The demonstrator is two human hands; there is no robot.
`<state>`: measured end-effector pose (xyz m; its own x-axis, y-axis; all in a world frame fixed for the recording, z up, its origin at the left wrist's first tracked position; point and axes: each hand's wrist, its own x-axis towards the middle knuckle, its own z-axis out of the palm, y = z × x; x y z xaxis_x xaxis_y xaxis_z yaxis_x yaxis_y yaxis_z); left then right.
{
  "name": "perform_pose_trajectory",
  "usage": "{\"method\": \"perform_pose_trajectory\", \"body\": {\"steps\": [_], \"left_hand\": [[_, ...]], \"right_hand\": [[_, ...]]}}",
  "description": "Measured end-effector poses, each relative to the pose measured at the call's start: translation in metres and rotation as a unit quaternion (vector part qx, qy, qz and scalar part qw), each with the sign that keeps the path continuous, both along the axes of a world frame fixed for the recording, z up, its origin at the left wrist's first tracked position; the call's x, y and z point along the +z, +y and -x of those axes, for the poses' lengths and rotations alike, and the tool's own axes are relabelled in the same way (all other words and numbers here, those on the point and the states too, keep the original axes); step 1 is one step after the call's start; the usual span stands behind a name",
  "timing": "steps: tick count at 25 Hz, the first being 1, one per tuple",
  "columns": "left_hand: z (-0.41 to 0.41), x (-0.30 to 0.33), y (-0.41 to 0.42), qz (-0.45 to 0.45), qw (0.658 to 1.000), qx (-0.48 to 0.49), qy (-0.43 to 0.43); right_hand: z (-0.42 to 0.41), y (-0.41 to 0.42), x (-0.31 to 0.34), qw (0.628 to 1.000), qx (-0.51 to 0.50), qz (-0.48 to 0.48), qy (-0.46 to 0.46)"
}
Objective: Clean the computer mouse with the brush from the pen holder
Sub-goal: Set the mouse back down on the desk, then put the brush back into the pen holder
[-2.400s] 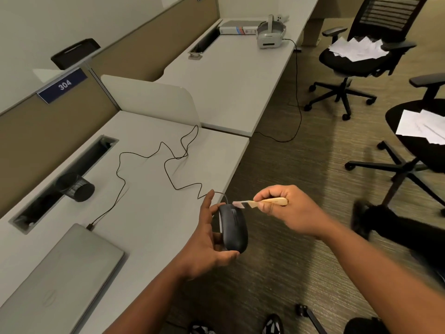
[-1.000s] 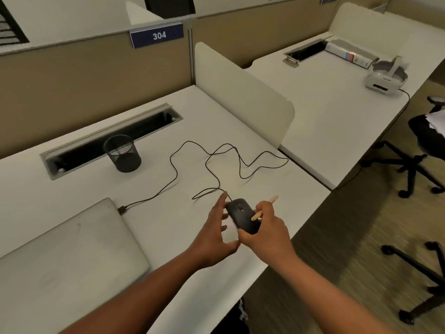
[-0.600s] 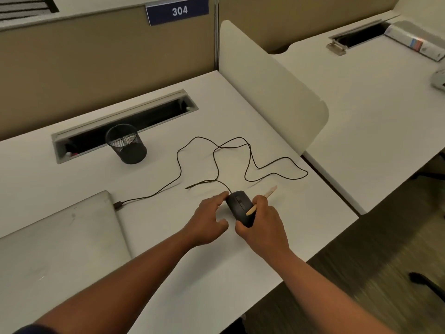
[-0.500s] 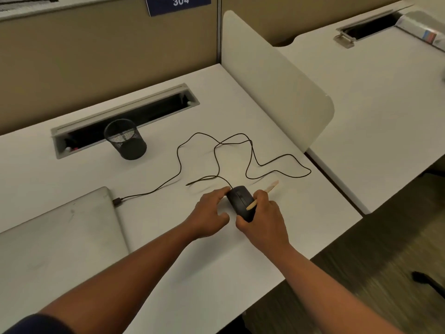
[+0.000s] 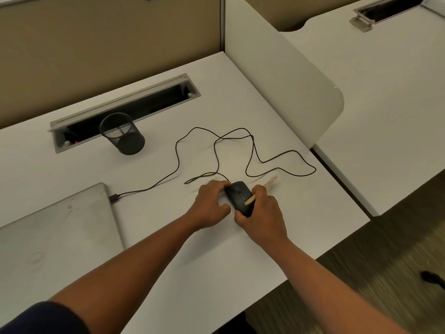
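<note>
**Mouse set on desk, brush in right hand**

Left to right:

- Laptop (image 5: pixel 55 235), lid closed, at near left. A cable (image 5: pixel 178 150) is plugged into its far-right corner and runs in loose loops across the desk (image 5: pixel 313 225) to the mouse.
- Holder (image 5: pixel 121 133), black mesh, stands far left beside the cable slot (image 5: pixel 125 112). Nothing is seen sticking out of it.
- Left hand (image 5: pixel 209 203) is curled against the left flank of the mouse (image 5: pixel 239 197), fingers at its far end. Contact is made; whether it is a firm grip cannot be told.
- The mouse rests on the desk between both hands, near the middle-right, buttons up.
- Right hand (image 5: pixel 262 213) is closed on the brush (image 5: pixel 261 190) and also pressed to the right flank of the mouse. The handle end lies over the mouse; the pale tip points far-right, away from it.

Judged step: mouse being placed or steadied on the desk. Whether brushing is done cannot be told.

Next move, if brushing is to be done: tip to be turned toward the mouse, left hand kept as brace. Otherwise brush goes back in the holder, a reach far-left over the cable.
</note>
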<state>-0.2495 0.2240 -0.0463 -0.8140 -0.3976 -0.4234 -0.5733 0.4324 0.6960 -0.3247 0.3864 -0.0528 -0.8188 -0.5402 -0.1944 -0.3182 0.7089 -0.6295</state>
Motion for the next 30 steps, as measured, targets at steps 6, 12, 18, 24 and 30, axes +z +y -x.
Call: {"method": "perform_pose_trajectory", "body": {"steps": [6, 12, 18, 24, 30], "left_hand": [[0.001, -0.002, -0.001, 0.003, 1.000, 0.004, 0.006], [-0.001, -0.007, -0.001, 0.010, 1.000, -0.005, 0.008], [-0.004, -0.009, -0.003, 0.005, 1.000, -0.013, 0.009], [-0.027, -0.002, -0.006, 0.022, 0.999, -0.013, 0.023], [-0.090, 0.008, -0.035, 0.089, 0.994, 0.063, 0.027]], "right_hand": [[0.000, 0.002, -0.002, 1.000, 0.006, 0.007, 0.003], [0.000, 0.003, -0.007, 1.000, 0.011, 0.015, 0.009], [0.001, 0.012, -0.003, 0.999, 0.023, 0.039, 0.027], [-0.004, 0.025, 0.022, 0.970, 0.003, 0.157, 0.186], [-0.006, -0.012, 0.055, 0.954, 0.049, 0.250, 0.155]]}}
